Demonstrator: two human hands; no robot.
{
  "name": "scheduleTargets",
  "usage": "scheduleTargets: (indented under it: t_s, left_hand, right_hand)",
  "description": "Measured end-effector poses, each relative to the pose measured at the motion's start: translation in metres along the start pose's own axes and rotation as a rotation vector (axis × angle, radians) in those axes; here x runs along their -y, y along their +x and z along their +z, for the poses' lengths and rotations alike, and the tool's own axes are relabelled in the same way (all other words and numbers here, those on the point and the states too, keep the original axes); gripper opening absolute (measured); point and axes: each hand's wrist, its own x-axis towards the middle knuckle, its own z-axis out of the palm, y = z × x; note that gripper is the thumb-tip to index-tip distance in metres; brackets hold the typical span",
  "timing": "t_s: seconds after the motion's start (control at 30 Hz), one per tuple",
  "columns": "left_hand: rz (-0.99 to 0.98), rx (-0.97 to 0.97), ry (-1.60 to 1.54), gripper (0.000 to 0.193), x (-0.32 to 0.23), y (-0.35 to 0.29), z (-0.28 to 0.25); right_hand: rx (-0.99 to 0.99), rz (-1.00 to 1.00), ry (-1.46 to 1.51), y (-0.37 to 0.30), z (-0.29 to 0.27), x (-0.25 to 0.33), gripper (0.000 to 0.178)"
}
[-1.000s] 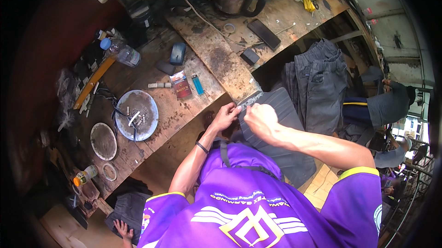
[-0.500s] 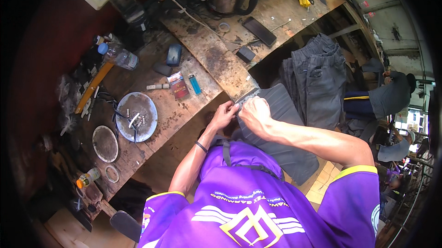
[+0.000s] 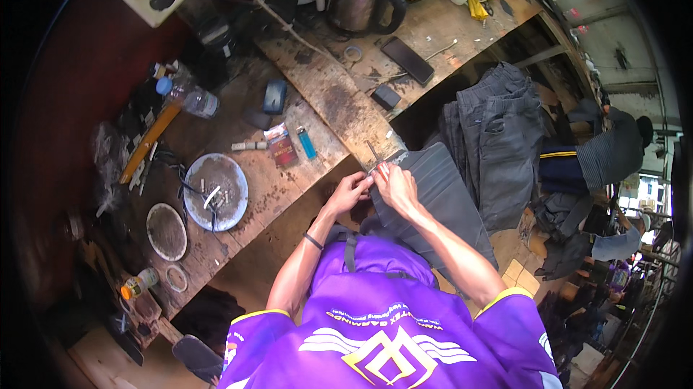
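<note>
Near: purple short-sleeved shirt with yellow trim [image 3: 462,342] has white lettering plus a yellow-and-white diamond logo with striped wings. Left: small dark-red-and-white rectangular pack [image 3: 281,148] has print too, pretty tiny tbh.

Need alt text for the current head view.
Right hand, gripping something red, and left hand close together at dark grey material beside a wooden bench. On it: plate, lighter and bottle to the left, kettle and phone beyond.

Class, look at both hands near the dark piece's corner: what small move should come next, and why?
Probably steady the dark piece with the left hand before moving the slim red tool: the right hand seems to grip that tool near the piece's corner, and both hands sit close together there.
</note>
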Motion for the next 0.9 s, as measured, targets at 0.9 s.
scheduleTargets:
  t_s: [0.9]
  left_hand:
    - [0.361, -0.338, 0.93, 0.024, -0.069, -0.037, 0.01]
  right_hand:
    - [-0.067, -0.219, -0.071, 0.0, -0.004, -0.002, 0.028]
